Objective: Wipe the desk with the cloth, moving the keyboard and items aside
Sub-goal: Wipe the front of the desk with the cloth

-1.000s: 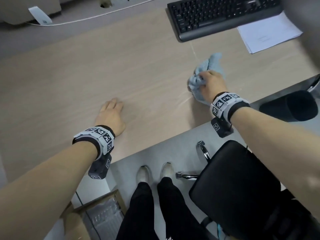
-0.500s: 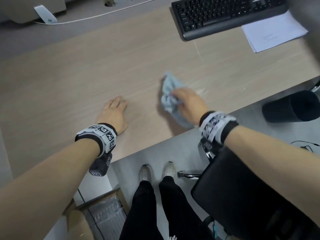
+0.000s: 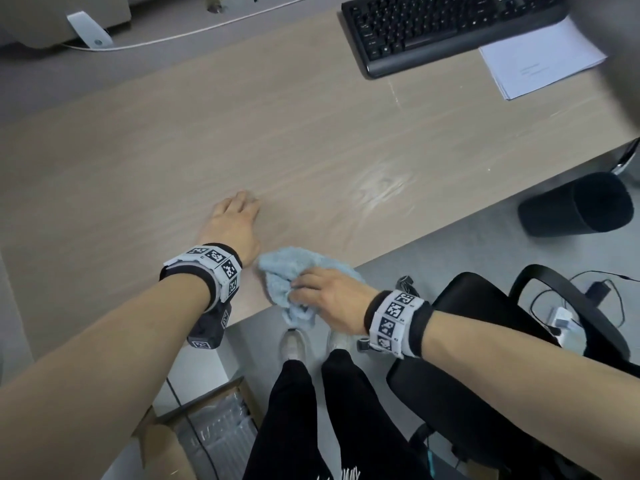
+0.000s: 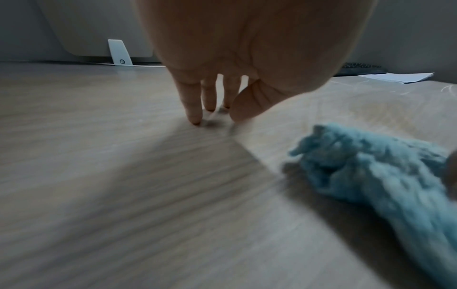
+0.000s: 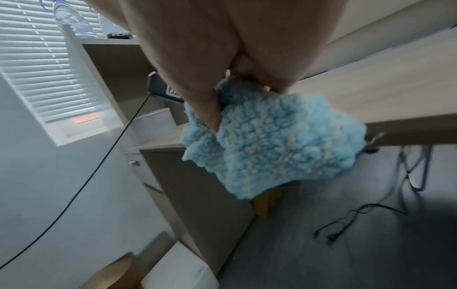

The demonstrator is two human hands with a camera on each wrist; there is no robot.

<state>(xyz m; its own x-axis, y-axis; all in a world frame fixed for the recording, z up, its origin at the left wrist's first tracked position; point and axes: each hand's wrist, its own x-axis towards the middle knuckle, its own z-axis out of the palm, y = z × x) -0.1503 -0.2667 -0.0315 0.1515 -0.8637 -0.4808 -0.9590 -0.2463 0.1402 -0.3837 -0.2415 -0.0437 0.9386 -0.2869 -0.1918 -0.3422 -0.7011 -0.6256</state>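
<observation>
Blue cloth: fluffy cloth (image 3: 289,271) bunched at the near edge of the surface (image 3: 311,140), partly overhanging it; the right wrist view shows its lower part (image 5: 267,140) hanging past the edge above the floor.
Right hand: right hand (image 3: 330,299) has fingers and thumb curled round the cloth, clamped on it, at the near edge.
Left hand: left hand (image 3: 235,220) sits just beyond and to the left of the cloth, fingers straight and holding nothing; the left wrist view shows the fingertips (image 4: 195,119) touching the wood with the palm raised.
Hands to each other: near, not touching; the cloth lies just beside the left wrist.
Damp patch: pale smeared streaks (image 3: 381,188) on the wood, right of the left hand.
Keyboard: black keyboard (image 3: 450,26) at the far right of the surface, well apart from both hands.
Papers: white sheets (image 3: 543,60) just beside the keyboard's right end, the keyboard's corner overlapping them.
Far edge: white cable (image 3: 194,36) running along the back.
</observation>
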